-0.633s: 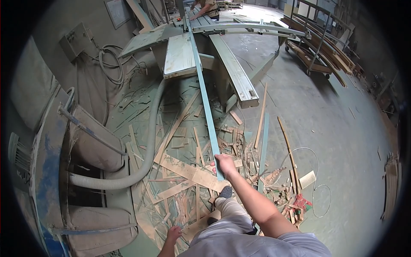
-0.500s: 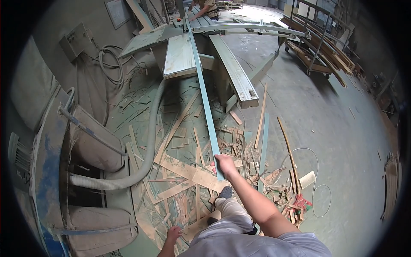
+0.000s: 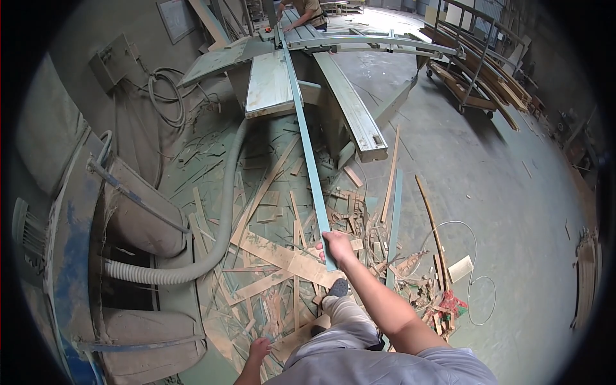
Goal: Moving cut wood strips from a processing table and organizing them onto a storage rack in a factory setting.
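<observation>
My right hand [image 3: 337, 247] is closed around the near end of a long, narrow blue-green strip [image 3: 312, 173]. From my grip the strip runs away from me, past the edge of a table saw [image 3: 273, 80], to the machine's far side. Low at my left side hangs my left hand [image 3: 260, 348], its fingers loosely curled and apart, with nothing visible in them. At the far end of the saw a co-worker [image 3: 308, 14] leans over the bed, one arm stretched toward the strip.
Wood offcuts [image 3: 263, 250] litter the floor around my feet. A grey ribbed hose [image 3: 224, 237] curves from the saw to a dust collector [image 3: 144, 212] on my left. The sliding rail [image 3: 351, 106] juts toward me. At the far right stands a cart [image 3: 465, 90] loaded with boards.
The co-worker's upper body has shifted slightly. My hands and the strip stay in nearly the same place.
</observation>
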`<state>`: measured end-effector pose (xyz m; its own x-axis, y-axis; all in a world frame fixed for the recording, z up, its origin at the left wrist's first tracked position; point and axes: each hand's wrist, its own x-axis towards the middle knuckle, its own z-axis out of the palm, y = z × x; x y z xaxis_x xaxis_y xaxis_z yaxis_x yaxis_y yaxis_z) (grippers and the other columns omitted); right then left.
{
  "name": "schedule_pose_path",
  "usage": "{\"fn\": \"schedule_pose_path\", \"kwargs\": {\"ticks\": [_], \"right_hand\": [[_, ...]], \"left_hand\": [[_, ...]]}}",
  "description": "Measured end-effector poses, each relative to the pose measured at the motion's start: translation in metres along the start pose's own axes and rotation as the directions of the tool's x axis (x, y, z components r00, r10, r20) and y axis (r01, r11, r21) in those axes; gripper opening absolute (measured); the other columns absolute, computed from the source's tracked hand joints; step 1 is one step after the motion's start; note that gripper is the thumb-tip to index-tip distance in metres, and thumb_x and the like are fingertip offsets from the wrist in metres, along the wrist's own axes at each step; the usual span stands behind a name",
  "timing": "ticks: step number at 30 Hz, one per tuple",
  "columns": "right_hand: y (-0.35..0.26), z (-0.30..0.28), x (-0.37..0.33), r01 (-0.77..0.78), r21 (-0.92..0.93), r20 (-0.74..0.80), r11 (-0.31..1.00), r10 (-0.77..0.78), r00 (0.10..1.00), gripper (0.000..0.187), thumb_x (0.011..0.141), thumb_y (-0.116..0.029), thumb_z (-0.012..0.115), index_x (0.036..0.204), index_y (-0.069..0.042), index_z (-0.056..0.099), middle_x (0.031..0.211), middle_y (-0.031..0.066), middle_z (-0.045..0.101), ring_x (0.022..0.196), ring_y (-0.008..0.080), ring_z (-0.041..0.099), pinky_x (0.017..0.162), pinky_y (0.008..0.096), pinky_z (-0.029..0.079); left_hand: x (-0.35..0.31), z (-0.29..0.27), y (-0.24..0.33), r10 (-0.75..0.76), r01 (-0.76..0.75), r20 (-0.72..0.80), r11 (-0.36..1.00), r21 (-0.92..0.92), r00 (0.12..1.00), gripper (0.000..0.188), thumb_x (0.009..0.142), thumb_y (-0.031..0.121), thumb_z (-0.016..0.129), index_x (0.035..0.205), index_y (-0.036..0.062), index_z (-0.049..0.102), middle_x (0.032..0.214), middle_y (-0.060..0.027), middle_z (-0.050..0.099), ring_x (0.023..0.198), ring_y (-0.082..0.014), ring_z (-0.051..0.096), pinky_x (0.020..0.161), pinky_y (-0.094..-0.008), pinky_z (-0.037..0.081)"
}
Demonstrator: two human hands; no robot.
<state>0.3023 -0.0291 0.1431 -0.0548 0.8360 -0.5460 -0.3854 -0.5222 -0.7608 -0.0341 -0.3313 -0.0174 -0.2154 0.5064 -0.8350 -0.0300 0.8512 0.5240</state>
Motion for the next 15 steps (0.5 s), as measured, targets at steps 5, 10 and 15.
{"fn": "schedule_pose_path", "kwargs": {"ticks": [5,10,15], "right_hand": [[0.005,-0.007,-0.002,0.003,0.007,-0.002,1.000,-0.003,1.000,0.019,0.090,-0.020,0.045,0.085,-0.002,0.048,0.064,0.0092,0.057,0.040,0.0163,0.049,0.036,0.0290,0.043],[0.017,-0.005,-0.015,-0.004,-0.018,-0.022,1.000,0.003,1.000,0.020,0.089,-0.020,0.045,0.084,-0.001,0.049,0.063,0.0086,0.056,0.039,0.0153,0.049,0.035,0.0279,0.042],[0.022,-0.008,-0.028,0.020,-0.041,-0.026,0.999,-0.021,0.999,0.020,0.090,-0.020,0.045,0.083,-0.001,0.050,0.062,0.0080,0.056,0.039,0.0148,0.048,0.035,0.0274,0.042]], "left_hand": [[0.003,0.002,0.000,0.008,-0.006,0.045,0.998,-0.065,0.999,0.015,0.085,0.019,0.054,0.094,0.0069,0.056,0.074,-0.0012,0.055,0.061,-0.0114,0.055,0.052,-0.0237,0.045],[0.007,0.000,-0.008,0.021,-0.015,0.073,0.996,-0.088,0.997,0.015,0.084,0.017,0.053,0.094,0.0062,0.057,0.073,-0.0010,0.055,0.060,-0.0110,0.054,0.051,-0.0236,0.045],[-0.001,0.007,-0.004,0.018,-0.018,-0.005,1.000,-0.008,1.000,0.017,0.083,0.016,0.053,0.096,0.0056,0.058,0.075,-0.0017,0.056,0.062,-0.0117,0.054,0.052,-0.0242,0.046]]}}
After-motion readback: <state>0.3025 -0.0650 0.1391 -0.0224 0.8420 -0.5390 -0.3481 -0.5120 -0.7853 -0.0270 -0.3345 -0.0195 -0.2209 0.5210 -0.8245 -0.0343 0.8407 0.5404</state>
